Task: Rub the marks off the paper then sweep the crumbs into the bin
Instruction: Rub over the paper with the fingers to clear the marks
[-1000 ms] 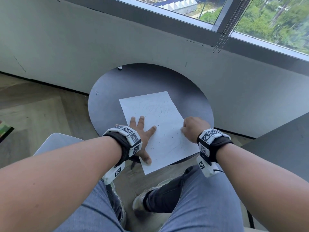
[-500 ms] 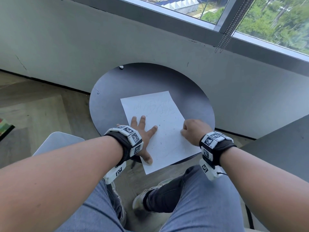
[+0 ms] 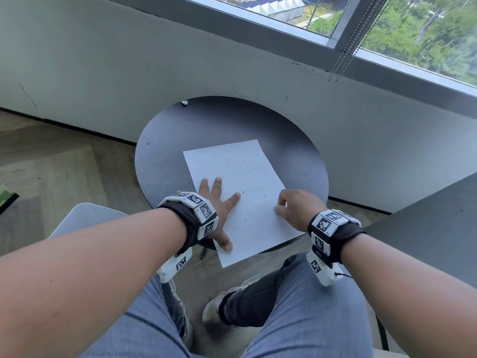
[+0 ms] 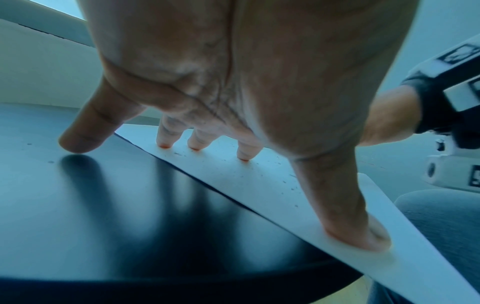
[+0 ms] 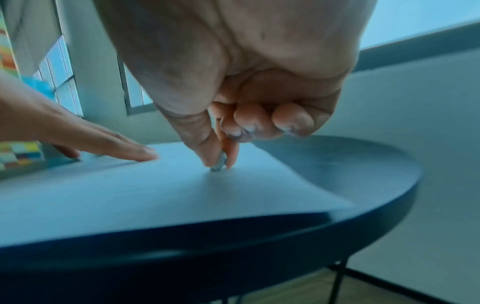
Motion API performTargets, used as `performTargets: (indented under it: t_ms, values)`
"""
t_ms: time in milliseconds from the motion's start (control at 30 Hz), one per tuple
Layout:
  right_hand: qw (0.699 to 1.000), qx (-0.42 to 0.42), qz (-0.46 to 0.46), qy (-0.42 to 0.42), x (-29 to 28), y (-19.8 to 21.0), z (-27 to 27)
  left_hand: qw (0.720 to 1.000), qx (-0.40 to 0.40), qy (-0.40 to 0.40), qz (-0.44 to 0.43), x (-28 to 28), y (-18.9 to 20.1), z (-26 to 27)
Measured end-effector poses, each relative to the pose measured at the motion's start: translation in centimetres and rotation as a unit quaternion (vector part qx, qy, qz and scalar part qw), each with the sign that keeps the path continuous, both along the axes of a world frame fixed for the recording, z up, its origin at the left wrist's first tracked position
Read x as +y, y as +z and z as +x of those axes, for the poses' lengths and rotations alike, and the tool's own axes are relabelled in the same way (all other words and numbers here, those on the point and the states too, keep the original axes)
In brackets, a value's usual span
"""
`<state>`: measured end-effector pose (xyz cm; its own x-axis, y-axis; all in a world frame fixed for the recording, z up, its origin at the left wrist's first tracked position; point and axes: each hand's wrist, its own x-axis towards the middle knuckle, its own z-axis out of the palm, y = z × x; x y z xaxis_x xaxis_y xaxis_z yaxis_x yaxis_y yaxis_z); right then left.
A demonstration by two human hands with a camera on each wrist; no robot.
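Note:
A white sheet of paper with faint pencil marks lies on a round dark table, its near corner hanging over the edge. My left hand lies flat with spread fingers and presses the sheet's left side; the thumb pins the near edge and the little finger rests on the table. My right hand pinches a small grey eraser between thumb and forefinger, its tip on the paper by the right edge. Dark crumbs dot the sheet. No bin shows.
A small white bit lies at the table's far rim by the grey wall. A second dark tabletop stands at the right. A grey chair seat is at my left, my knees and a shoe below.
My right hand has slid the eraser a little toward me and to the right along the sheet's edge. The left hand has stayed pressed on the paper.

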<state>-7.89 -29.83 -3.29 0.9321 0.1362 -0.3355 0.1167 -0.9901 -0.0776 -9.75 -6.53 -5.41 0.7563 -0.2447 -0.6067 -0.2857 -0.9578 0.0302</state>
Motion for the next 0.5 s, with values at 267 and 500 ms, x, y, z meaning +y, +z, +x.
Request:
performTargets:
  t_ms: [267,500]
  values:
    - [0.990,-0.012,-0.012,0.142,4.5,-0.3,-4.6,1.000,-0.003,-0.001,0.001,0.1,-0.1,0.0]
    - [0.998,0.046,0.038,0.022,1.9,-0.1,-2.6,1.000,-0.006,-0.002,-0.003,0.1,0.1,-0.1]
